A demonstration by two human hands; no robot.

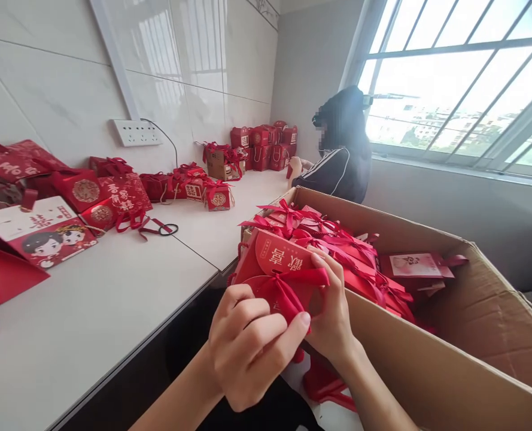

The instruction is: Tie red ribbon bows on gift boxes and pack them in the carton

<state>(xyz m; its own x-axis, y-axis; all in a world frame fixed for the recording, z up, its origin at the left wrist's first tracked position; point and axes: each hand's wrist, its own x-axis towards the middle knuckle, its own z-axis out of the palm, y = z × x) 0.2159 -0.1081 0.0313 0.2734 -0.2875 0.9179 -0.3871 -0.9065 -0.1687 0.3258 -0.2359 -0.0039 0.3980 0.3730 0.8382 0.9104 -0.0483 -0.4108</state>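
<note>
A red gift box [272, 251] with gold characters is held up in front of me, over the near left edge of the carton. My right hand [335, 311] grips its right side, fingers along the top edge. Tied across the box's face is a red ribbon bow [288, 292]. The fingers of my left hand [250, 344] are curled in at the bow, pinching the ribbon; their tips are partly hidden. Behind the held box, several red boxes with ribbon bows [359, 263] fill the left part of the open cardboard carton [485, 269].
On the white table [158, 293], red boxes [86, 191] stand along the wall, with more stacked boxes [263, 143] in the far corner. A black hair-tie-like loop [168, 229] lies among ribbons. A co-worker [337, 149] sits beyond the carton by the barred window [454, 78]. A power strip [135, 133] is on the wall.
</note>
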